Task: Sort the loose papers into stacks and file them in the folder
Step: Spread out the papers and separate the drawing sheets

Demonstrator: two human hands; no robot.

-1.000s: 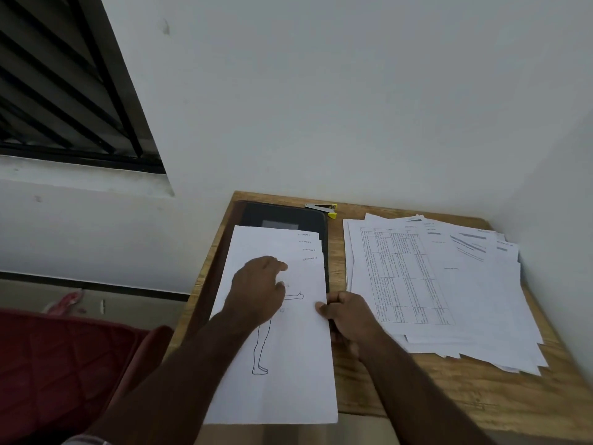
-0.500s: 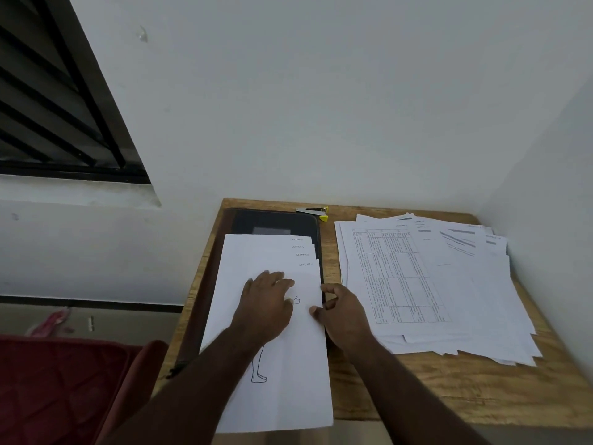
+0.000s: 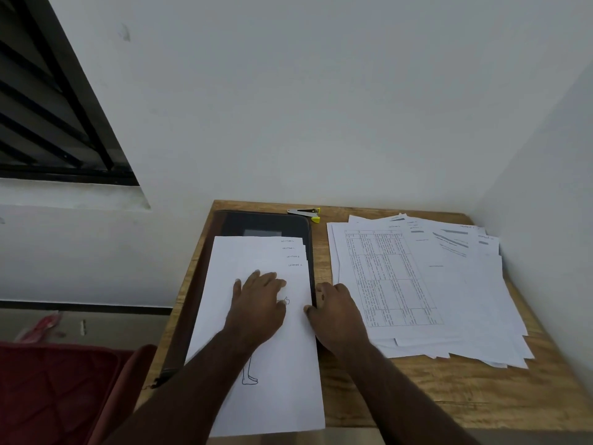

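A small stack of white sheets (image 3: 256,252) marked with section labels lies on the black folder (image 3: 266,223) at the left of the wooden table (image 3: 465,390). The top sheet bears a line drawing of a standing figure. My left hand (image 3: 258,303) rests flat on this stack with fingers spread. My right hand (image 3: 333,308) sits at the stack's right edge, its thumb touching the paper and its fingers lying along the folder's edge. A loose, fanned pile of printed papers (image 3: 426,284) covers the right half of the table, a table-form sheet on top.
A small grey and yellow staple remover (image 3: 306,212) lies near the back edge by the wall. White walls close the table at the back and right. A red chair (image 3: 57,393) stands at the lower left, below a barred window (image 3: 48,117).
My left hand has slid slightly toward me and to the right over the stack. My right hand has moved up along the stack's right edge. The sheets look more squared on the folder.
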